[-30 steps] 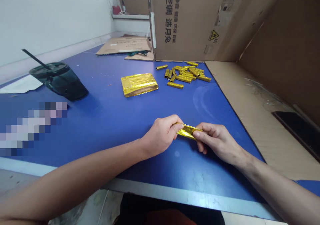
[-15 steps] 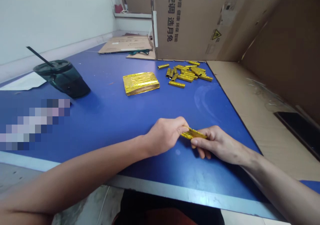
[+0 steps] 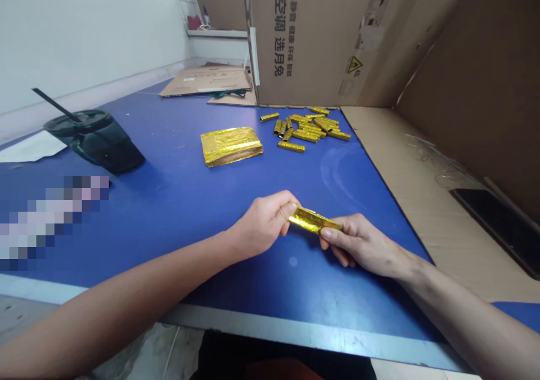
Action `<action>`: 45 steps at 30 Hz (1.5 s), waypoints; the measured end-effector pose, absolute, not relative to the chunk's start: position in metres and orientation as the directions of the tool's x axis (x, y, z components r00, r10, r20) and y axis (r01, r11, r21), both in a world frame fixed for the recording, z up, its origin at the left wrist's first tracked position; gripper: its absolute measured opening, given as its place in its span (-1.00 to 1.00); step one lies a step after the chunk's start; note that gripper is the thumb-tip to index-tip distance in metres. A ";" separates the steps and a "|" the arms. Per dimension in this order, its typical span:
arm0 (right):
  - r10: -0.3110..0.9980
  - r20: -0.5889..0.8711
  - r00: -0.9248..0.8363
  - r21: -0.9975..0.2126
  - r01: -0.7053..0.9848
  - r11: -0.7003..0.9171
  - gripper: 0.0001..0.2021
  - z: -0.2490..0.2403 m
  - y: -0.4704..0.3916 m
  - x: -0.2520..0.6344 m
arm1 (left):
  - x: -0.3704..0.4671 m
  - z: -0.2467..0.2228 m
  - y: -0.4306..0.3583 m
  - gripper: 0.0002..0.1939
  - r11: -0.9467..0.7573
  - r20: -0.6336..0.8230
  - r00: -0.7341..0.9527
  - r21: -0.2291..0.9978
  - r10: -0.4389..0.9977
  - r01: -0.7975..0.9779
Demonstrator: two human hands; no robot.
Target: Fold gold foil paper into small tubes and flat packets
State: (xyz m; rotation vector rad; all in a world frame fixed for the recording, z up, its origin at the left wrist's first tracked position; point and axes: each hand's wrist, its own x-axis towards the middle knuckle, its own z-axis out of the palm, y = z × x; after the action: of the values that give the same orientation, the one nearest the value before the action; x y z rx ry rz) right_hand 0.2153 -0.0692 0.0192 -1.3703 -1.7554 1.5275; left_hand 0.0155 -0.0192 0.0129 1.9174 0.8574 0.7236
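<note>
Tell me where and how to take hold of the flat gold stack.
I'd grip the gold stack from above, pinching its near layered edge against the far one: it lies flat on the blue table, leaving no visible gap underneath, and that span should catch all the layers together.

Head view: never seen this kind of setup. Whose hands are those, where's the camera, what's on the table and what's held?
No machine here: these are a person's own bare hands. Every picture comes from one camera worn on that person's head, looking forward and down. The left hand and right hand hold opposite ends of a gold strip over the blue table. Farther back lie a stack of flat gold sheets and a cluster of small gold pieces, with a cardboard panel behind. At the left is a dark cup with a straw; the pixelated patch near it can't be made out.
</note>
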 end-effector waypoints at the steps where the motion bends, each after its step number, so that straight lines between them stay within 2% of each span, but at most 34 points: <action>1: 0.881 -0.254 -0.400 -0.927 0.360 -0.103 -0.66 0.018 -0.069 0.215 | 0.016 0.012 -0.019 -0.78 -0.287 0.114 0.572 0.932 0.812 0.222; 5: 0.900 -0.199 -0.387 -0.952 0.293 -0.085 -0.65 0.015 -0.069 0.210 | 0.025 0.011 -0.024 -0.69 -0.024 -0.005 0.636 0.999 0.771 0.037; 10: 0.876 -0.209 -0.434 -0.956 0.278 -0.090 -0.65 0.013 -0.072 0.206 | 0.032 0.014 -0.029 -0.85 0.074 -0.067 0.630 0.997 0.774 0.015; 14: 0.883 -0.226 -0.411 -0.945 0.312 -0.096 -0.65 0.016 -0.070 0.212 | 0.022 0.019 -0.021 -0.86 0.105 -0.086 0.587 0.994 0.805 0.001; 19: 0.909 -0.194 -0.368 -0.917 0.396 -0.035 -0.65 0.017 -0.068 0.215 | 0.017 0.020 -0.014 -0.85 0.054 -0.062 0.569 0.998 0.820 0.032; 22: 0.978 0.032 -0.206 -0.872 0.472 0.128 -0.75 0.014 -0.069 0.215 | 0.018 0.018 -0.013 -0.87 0.002 -0.013 0.509 1.000 0.860 0.023; 25: 0.962 0.267 -0.064 -0.804 0.536 0.259 -0.78 0.011 -0.069 0.217 | 0.020 0.015 -0.011 -0.89 -0.043 0.027 0.473 0.999 0.881 0.023; 30: 0.885 0.455 -0.101 -0.603 0.697 0.390 -0.95 0.008 -0.069 0.221 | 0.021 0.006 -0.008 -0.89 -0.127 0.084 0.463 0.990 0.883 0.064; 34: 0.840 0.531 -0.111 -0.524 0.736 0.428 -0.96 0.007 -0.067 0.221 | 0.019 0.002 -0.006 -0.87 -0.267 0.169 0.470 0.952 0.866 0.148; 38: 0.844 0.526 -0.106 -0.534 0.731 0.425 -0.96 0.005 -0.066 0.222 | 0.018 0.000 -0.005 -0.88 -0.410 0.272 0.459 0.883 0.845 0.230; 41: 0.860 0.506 -0.071 -0.560 0.731 0.390 -0.88 0.003 -0.066 0.222 | 0.018 -0.001 -0.005 -0.88 -0.429 0.277 0.470 0.867 0.838 0.253; 45: 0.832 0.544 -0.111 -0.492 0.761 0.423 -0.90 0.003 -0.067 0.222 | 0.018 -0.005 -0.003 -0.87 -0.434 0.271 0.475 0.859 0.837 0.273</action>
State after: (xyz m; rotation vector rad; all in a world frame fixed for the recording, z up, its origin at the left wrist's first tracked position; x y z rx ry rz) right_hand 0.2216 -0.0667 0.0030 -1.3557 -1.8839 0.1135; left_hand 0.0185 -0.0027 -0.0049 1.9458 0.9216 0.9195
